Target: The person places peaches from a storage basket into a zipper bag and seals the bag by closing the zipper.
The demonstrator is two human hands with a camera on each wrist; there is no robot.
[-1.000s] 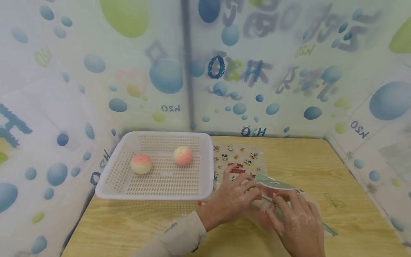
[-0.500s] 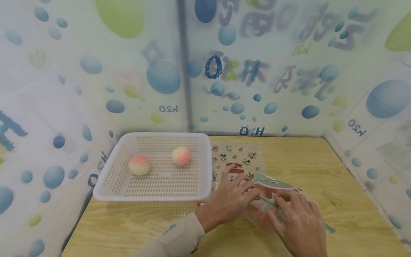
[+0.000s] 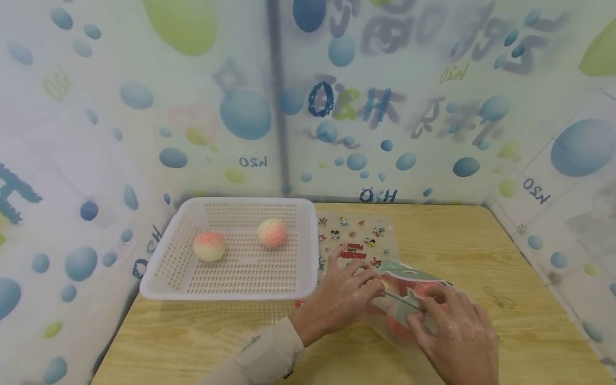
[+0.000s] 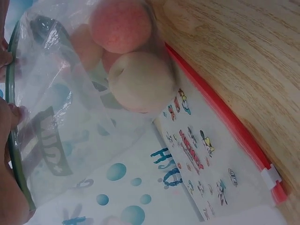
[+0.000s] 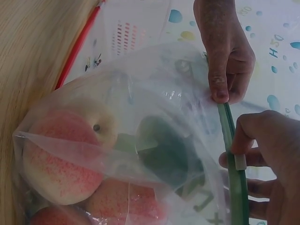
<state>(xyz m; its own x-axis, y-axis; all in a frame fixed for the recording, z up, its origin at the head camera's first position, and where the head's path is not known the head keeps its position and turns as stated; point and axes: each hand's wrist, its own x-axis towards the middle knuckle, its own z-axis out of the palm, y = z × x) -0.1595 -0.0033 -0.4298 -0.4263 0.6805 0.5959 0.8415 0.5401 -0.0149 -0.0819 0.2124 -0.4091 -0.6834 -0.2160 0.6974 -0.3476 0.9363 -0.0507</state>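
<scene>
Both hands are on a clear zip bag with a green strip along its mouth, above the table. Several pink-and-cream peaches sit inside it. My left hand pinches the green strip between thumb and fingers. Further right along that strip, my right hand pinches a small pale slider with thumb and forefinger. In the right wrist view a dark green patch shows on the bag. My hands hide part of the bag in the head view.
A white slotted basket holding two peaches stands at the left on the wooden table. Beside it lies a flat cartoon-printed bag with a red zip edge. Patterned walls enclose the table.
My right hand has slid a little to the right along the green strip, widening the gap between the hands. My left hand keeps its hold nearly in place.
</scene>
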